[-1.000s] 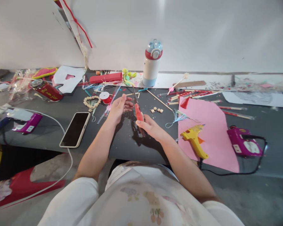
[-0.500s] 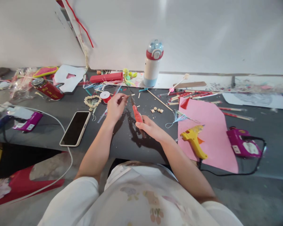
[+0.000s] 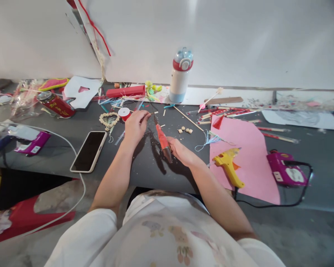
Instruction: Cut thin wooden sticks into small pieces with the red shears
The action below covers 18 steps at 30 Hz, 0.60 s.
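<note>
Head view, looking down on a dark table (image 3: 144, 163) strewn with craft bits. Right hand (image 3: 180, 150) clenched in a grip around the red handles of a pair of pliers (image 3: 161, 136), nose aimed up and away toward the left hand. Left hand (image 3: 136, 124) just beside that nose, fingertips pinched together on something too small to make out, possibly a thin stick. Both hands over the middle of the table, pliers between them, raised a little off the surface with a shadow beneath. Left of the hands: a phone (image 3: 89, 151) lying flat, a red ribbon spool (image 3: 124, 113). Right of the hands: a pink sheet (image 3: 253, 163) carrying a yellow glue gun (image 3: 228, 166). Behind, near the wall, an upright water bottle (image 3: 180, 76).
</note>
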### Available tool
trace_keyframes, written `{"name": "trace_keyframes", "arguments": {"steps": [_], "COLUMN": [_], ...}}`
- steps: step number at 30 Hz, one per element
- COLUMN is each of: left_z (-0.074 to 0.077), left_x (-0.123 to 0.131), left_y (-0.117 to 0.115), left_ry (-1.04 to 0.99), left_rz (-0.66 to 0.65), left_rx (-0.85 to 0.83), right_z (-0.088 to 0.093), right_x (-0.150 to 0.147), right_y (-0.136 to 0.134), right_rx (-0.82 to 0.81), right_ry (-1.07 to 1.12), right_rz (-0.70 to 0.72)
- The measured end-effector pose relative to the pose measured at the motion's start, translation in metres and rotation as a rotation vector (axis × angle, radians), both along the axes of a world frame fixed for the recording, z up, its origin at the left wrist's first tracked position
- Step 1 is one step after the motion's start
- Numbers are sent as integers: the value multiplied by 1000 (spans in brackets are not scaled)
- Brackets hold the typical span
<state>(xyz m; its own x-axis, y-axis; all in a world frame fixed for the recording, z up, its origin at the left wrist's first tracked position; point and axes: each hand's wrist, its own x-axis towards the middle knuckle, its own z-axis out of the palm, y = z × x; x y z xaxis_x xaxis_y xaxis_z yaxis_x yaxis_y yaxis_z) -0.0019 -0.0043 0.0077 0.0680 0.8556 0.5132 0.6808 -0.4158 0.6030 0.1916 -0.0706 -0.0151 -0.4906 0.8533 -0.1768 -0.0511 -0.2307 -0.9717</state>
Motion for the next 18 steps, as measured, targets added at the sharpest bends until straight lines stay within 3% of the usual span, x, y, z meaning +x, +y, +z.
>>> {"name": "trace_keyframes", "arguments": {"steps": [6,12,18], "left_z": [1,-1,-5], "left_x": [2,0,0], "left_y": [-1,0,3], "left_ry": [18,67,105], "left_rz": [13,15,13], "left_rx": [-4,57,147], "right_z": [8,10,4], "right_x": [-1,-2,-1], "right_y": [-3,-4,-3], "right_rx": [-52,-63,41], "right_ry": [-94,-103,-95], "right_rz": [-96,-87,-33]}}
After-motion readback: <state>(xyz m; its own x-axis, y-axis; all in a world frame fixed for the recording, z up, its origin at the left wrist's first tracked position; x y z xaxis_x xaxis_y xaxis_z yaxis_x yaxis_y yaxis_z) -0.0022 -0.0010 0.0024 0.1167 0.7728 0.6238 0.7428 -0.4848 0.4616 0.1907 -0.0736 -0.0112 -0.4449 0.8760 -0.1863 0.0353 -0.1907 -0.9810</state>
